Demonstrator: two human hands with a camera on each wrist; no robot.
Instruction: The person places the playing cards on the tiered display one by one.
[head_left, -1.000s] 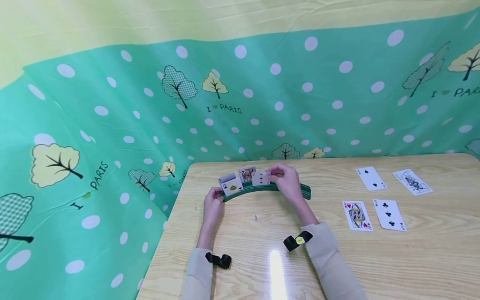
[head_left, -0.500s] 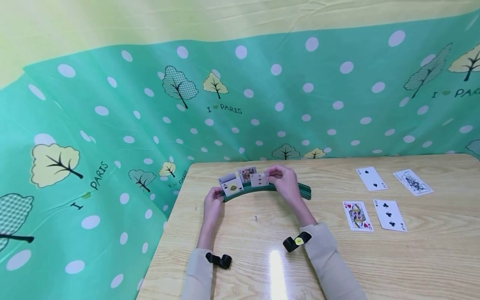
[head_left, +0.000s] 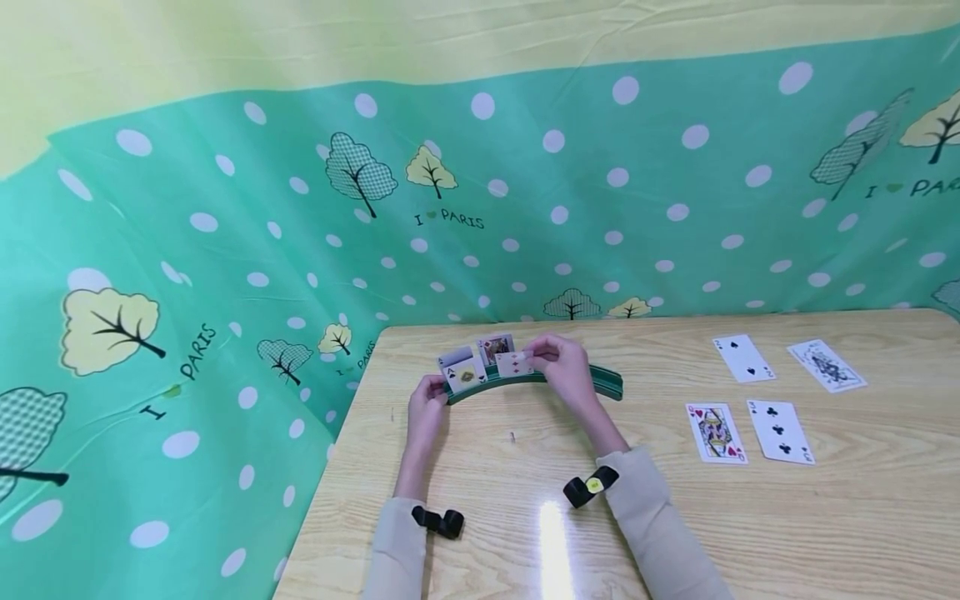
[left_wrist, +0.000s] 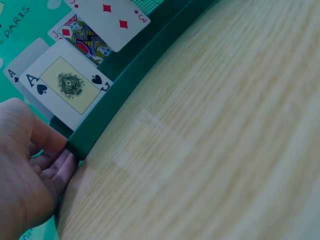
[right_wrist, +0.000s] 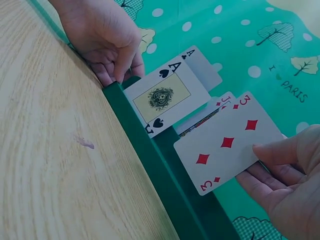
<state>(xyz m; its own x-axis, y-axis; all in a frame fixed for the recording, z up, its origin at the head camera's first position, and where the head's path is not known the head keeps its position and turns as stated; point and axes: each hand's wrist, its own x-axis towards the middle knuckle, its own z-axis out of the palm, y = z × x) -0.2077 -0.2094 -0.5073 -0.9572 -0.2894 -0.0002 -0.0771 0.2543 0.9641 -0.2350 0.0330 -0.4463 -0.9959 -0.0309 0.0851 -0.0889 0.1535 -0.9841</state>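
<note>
A curved green card holder (head_left: 608, 382) lies near the table's far edge. My left hand (left_wrist: 30, 160) grips its left end between thumb and fingers. Standing in it at the left is the ace of spades (right_wrist: 162, 97), with an ace of clubs (right_wrist: 204, 67) partly hidden behind. Beside them the jack of diamonds (left_wrist: 86, 41) stands in the back row. My right hand (right_wrist: 290, 175) pinches the three of diamonds (right_wrist: 227, 142) by its right edge, in front of the jack and over the holder. Whether its lower edge sits in the slot I cannot tell.
On the table's right side lie a two of spades (head_left: 743, 358), a joker (head_left: 827, 365), a queen of hearts (head_left: 716, 433) and a three of clubs (head_left: 781, 431), all face up. A green dotted cloth (head_left: 480, 192) hangs behind and to the left of the table.
My right hand has moved slightly left and down with the three of diamonds, bringing it closer to the ace of spades. The left hand and the holder have stayed in place.
</note>
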